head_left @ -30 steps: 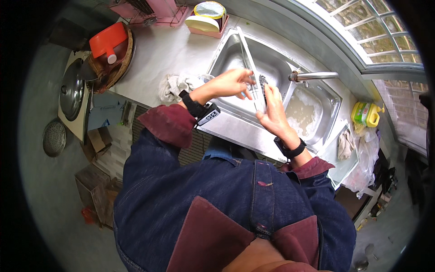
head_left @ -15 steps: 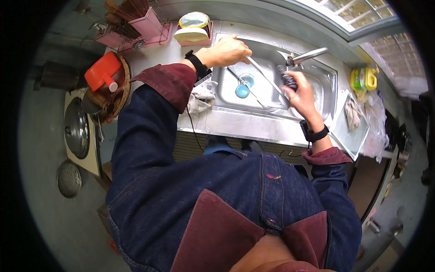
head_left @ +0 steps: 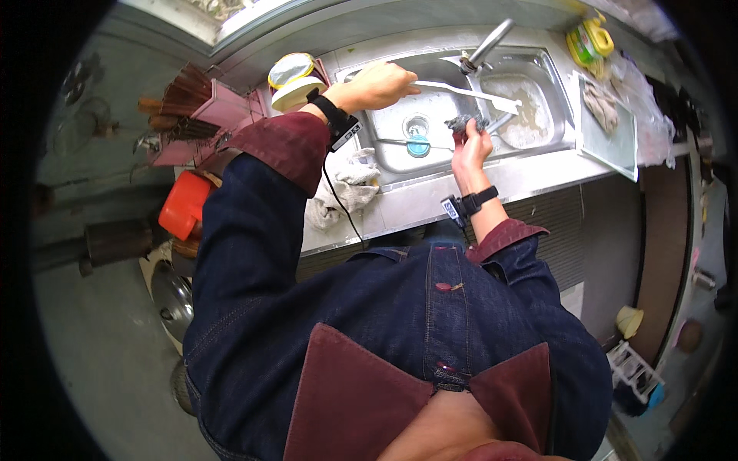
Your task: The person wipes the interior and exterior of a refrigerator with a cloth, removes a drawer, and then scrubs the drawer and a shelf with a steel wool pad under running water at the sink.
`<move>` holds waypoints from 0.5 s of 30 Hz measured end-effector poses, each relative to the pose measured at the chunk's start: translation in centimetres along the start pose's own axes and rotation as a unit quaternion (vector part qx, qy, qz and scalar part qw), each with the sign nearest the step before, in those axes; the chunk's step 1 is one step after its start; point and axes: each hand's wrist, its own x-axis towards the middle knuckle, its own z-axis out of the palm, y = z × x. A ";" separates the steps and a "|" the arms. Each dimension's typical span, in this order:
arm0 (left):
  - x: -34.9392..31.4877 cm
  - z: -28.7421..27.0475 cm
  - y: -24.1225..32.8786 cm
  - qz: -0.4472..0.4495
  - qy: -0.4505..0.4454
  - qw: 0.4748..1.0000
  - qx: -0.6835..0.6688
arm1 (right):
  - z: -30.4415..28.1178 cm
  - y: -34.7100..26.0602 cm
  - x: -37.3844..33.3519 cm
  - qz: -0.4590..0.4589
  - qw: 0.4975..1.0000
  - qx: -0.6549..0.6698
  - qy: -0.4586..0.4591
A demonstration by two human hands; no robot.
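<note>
Over the double steel sink (head_left: pixel 390 170), my left hand (head_left: pixel 378 86) is closed on the end of a long, thin white tool (head_left: pixel 455 90). The tool reaches right across the sink divider and widens at its far end; its exact kind is unclear. My right hand (head_left: pixel 470 152) pinches a dark grey scouring pad (head_left: pixel 463 123), held below the tool and apart from it. Under my hands, in the left basin, a blue round piece (head_left: pixel 418 146) lies near the drain, with a thin grey rod (head_left: pixel 393 141) beside it.
The faucet (head_left: pixel 486 48) stands at the back between the basins; cloudy water fills part of the right one. A grey rag (head_left: pixel 347 188) lies left of the sink. To the right are a glass panel (head_left: pixel 607 142) with a cloth and a yellow bottle (head_left: pixel 590 42).
My view has turned. The white tool now lies flatter, its far end over the right basin. My right hand and the scouring pad have come away from the tool, toward me.
</note>
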 end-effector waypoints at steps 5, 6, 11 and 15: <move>0.6 0.0 0.1 -0.025 -0.027 0.997 -0.075 | 3.7 0.7 0.8 -0.211 0.975 -0.042 -0.057; 0.6 0.1 0.1 -0.028 -0.028 0.995 -0.093 | 4.8 1.3 0.5 -0.256 0.958 -0.128 -0.013; 1.0 0.9 -0.2 -0.083 -0.038 0.981 -0.174 | 7.5 7.5 -5.6 -0.362 0.861 -0.355 -0.047; 0.9 1.2 -0.4 -0.102 -0.060 0.976 -0.182 | 7.1 11.6 -10.4 -0.256 0.857 -0.406 -0.189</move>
